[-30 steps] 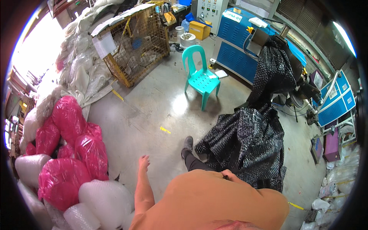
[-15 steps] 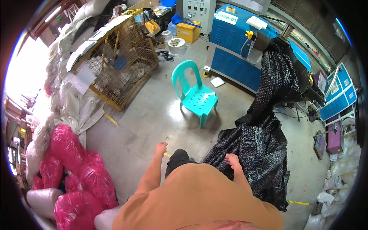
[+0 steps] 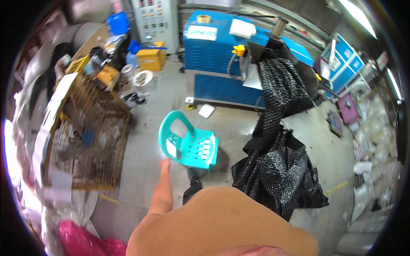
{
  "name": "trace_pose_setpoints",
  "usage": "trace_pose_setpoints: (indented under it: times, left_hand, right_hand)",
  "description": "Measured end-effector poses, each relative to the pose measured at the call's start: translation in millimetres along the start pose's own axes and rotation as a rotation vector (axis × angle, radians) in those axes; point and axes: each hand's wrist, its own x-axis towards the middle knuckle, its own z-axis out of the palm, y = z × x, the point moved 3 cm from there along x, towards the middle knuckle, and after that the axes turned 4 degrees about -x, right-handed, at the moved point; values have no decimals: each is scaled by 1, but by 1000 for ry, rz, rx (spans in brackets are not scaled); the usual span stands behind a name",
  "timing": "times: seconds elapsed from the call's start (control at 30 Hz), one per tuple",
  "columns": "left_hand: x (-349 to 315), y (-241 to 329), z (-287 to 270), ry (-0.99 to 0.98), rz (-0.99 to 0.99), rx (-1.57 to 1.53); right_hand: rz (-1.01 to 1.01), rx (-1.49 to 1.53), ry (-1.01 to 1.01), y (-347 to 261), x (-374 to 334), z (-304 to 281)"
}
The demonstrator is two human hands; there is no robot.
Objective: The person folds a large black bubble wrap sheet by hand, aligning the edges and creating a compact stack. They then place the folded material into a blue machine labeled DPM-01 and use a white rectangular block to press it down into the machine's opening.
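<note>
My left hand (image 3: 165, 164) is stretched forward, right at the lower left edge of the turquoise plastic chair (image 3: 197, 149). Its fingers are small and blurred, so whether they touch the chair or are closed cannot be made out. My right hand is out of sight, hidden beyond my brown shirt. Long black plastic sheeting (image 3: 285, 170) hangs from the blue machine (image 3: 222, 87) and lies heaped on the floor to my right.
On the left stands a wire cage (image 3: 87, 149) with scrap inside. Behind it are a yellow box (image 3: 150, 59) and a white spool (image 3: 145, 83). Pink plastic bundles (image 3: 83, 240) lie near left; clear-wrapped packs (image 3: 367, 149) line the right side. A grey control cabinet (image 3: 154, 23) stands at the back.
I have moved forward, nearer the chair and the machine. My left hand has come up to the chair. My right hand has gone out of view.
</note>
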Motion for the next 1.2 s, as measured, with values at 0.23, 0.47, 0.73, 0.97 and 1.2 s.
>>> trace_pose_setpoints:
  times: [0.23,0.47,0.73,0.97,1.2]
  left_hand:
    - [88,58,4,-81,13,-138]
    - [121,74,-45,155,14,5]
    - [186,39,-206,592,-215,-214]
    - [102,21,-149,858,-521,131]
    - [-30,33,50,763,-743,101]
  right_hand:
    - [-11,240,6,-140,0,46]
    - [-17,76,25,-233,10,39]
    - [-126,179,87,-376,29,-29]
    - [-1019,-25,897,-706,49,-166]
    - [-1541,-230,1032,-1009,-35,-162]
